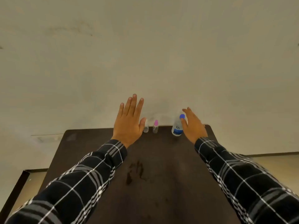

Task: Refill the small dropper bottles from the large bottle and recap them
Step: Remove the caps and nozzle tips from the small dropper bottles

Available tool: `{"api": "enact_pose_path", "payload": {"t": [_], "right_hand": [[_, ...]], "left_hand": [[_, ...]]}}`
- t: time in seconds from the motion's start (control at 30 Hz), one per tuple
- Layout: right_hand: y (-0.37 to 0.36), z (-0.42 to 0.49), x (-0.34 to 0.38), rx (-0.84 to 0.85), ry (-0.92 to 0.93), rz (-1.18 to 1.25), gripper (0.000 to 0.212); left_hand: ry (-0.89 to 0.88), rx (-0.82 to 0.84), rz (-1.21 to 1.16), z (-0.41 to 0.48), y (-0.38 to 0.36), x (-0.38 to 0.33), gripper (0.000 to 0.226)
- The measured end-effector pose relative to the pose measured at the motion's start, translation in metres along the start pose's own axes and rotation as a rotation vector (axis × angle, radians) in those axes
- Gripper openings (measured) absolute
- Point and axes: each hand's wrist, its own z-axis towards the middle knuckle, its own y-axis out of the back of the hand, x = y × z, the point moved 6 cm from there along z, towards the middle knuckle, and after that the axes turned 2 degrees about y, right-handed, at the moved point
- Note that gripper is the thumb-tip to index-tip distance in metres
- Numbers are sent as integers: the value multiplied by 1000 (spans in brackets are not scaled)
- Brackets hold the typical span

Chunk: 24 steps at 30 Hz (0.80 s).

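Note:
Two small clear dropper bottles stand at the far edge of the dark table (161,183). The pink-capped one (155,126) is in full view. The other small bottle (146,127) is partly hidden behind the thumb of my left hand (129,120), which is raised with straight fingers and holds nothing. The large bottle (177,126) with a blue cap and blue label stands to the right. My right hand (193,125) is beside it with straight fingers, thumb close to the cap; I cannot tell if it touches.
A pale wall rises directly behind the table's far edge. A wet-looking smear (135,172) marks the middle of the tabletop. Floor shows past the table's left and right sides, with a dark frame edge (14,191) at the lower left.

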Motion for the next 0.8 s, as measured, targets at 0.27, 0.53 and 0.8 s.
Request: {"api": "enact_pose_path", "payload": {"t": [0.27,0.53,0.8], "right_hand": [[-18,35,-39,100,-97,-28,48],[-38,57,-57,137,-121,1,49],[-45,72,-61,113,-112,-83,44]], "left_hand": [[-9,130,7,14,-57,-16,72],[-4,211,-16,16,-91,-25,70],[37,288,-22,7,-116,-19,69]]}}
